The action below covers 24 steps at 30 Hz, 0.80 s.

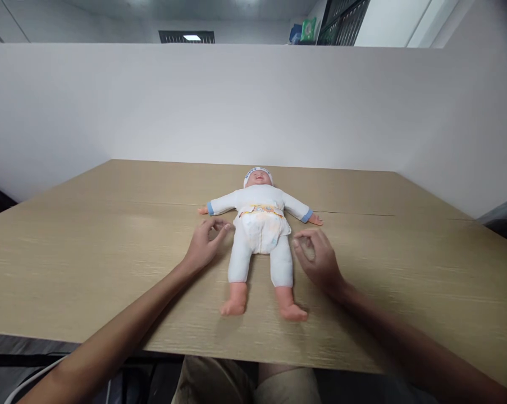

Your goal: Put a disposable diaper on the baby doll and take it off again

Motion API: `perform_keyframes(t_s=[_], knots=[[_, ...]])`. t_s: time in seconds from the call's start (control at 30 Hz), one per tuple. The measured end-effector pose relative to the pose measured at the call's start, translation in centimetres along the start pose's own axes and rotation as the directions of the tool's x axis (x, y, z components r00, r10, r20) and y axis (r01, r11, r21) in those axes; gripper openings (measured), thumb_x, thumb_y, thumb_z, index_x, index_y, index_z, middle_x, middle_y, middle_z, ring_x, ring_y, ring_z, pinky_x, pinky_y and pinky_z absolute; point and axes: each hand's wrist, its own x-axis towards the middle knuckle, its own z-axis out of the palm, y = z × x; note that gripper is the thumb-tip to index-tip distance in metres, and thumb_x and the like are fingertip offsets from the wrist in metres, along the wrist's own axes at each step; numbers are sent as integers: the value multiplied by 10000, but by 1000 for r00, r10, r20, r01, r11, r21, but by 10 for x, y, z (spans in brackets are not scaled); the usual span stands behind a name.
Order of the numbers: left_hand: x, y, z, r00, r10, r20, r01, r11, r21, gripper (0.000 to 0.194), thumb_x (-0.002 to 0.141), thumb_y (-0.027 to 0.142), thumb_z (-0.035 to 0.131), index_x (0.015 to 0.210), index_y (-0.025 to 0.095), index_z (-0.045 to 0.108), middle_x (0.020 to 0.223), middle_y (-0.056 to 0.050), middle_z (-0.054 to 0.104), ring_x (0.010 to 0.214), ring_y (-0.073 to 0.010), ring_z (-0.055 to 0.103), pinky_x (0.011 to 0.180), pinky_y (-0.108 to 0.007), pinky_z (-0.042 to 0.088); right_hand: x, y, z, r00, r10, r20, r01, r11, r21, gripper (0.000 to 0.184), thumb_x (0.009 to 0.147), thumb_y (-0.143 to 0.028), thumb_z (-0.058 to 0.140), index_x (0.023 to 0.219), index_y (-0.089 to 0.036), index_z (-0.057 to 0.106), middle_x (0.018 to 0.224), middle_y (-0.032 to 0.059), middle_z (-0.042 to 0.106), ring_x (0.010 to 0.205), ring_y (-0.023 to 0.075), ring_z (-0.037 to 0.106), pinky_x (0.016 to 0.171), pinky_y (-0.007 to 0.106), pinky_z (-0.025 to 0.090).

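Observation:
A baby doll (pixel 257 195) lies on its back on the table, arms spread, legs towards me. It wears a white suit with blue cuffs and a white printed cap. Around its hips is a white diaper (pixel 260 233) with an orange patterned waistband. My left hand (pixel 206 242) is just beside the diaper's left edge, fingers curved and thumb slightly apart from them. On the other side, my right hand (pixel 318 255) is by the diaper's right edge, thumb and fingers bent into a loose ring. Neither hand appears to hold anything.
The wooden table (pixel 110 247) has a seam across its far part. A white partition (pixel 253 101) rises behind it and along the sides. Beyond the partition, a green package (pixel 308 30) is visible. My legs (pixel 287 384) are under the near edge.

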Motion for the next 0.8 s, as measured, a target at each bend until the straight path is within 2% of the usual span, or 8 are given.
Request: perform_keyframes(t_s=[0.07,0.2,0.33,0.47,0.57,0.67,0.73,0.8], knots=[[16,-12,2,997,49,-63,-33,972,232,369,1051,479,615,1269,192,697,1339,-134,728,1237,-316,592,1149,-457,420,16,23,3,999,-48,-13,45,985,-169,294,1071,-385,530,1230,-185,675,1233,155,723,1164,330,625,1090,492,466],[62,-33,21,997,80,-25,-54,843,536,594,1015,429,636,1519,133,526,1578,-211,561,1453,-380,454,1235,-486,311,69,60,24,998,35,51,-13,922,-387,595,1041,-430,541,1545,-114,534,1544,229,603,1373,408,518,1172,542,385],[100,-47,34,999,34,22,-41,820,572,576,990,371,634,1497,112,543,1458,-233,651,1376,-412,520,1181,-508,335,101,78,43,980,160,122,-104,922,-372,595,1028,-469,558,1495,-102,589,1428,231,685,1308,402,569,1142,499,408],[109,-48,34,999,2,51,-32,796,605,483,994,366,606,1406,115,610,1370,-246,696,1316,-428,566,1129,-520,352,101,76,47,964,233,126,-175,918,-357,489,1041,-499,546,1335,-133,684,1290,215,748,1181,372,640,1024,443,471],[105,-35,30,999,-30,42,-3,787,617,443,996,404,615,1334,118,632,1303,-254,718,1273,-430,603,1087,-506,381,99,64,45,944,316,99,-267,903,-336,437,1045,-509,538,1232,-153,712,1196,212,775,1075,352,688,903,407,497],[93,-4,23,996,-90,5,68,791,608,429,989,469,643,1253,131,637,1183,-234,752,1122,-405,677,952,-450,449,100,46,36,915,391,99,-349,890,-293,401,1037,-486,537,1192,-166,722,1134,202,799,985,340,722,809,380,499],[71,27,14,991,-131,-20,118,804,583,436,975,512,669,1224,156,625,1120,-198,766,1022,-380,705,850,-409,466,97,34,21,901,416,125,-377,891,-253,387,1024,-461,539,1208,-175,723,1152,188,809,996,343,734,800,375,509],[31,61,4,986,-160,-54,164,833,528,477,952,539,700,1247,177,605,1094,-168,765,989,-377,713,814,-397,475,86,23,-4,892,416,178,-380,903,-202,373,1000,-425,550,1240,-195,718,1185,152,816,1030,338,741,818,372,533]])
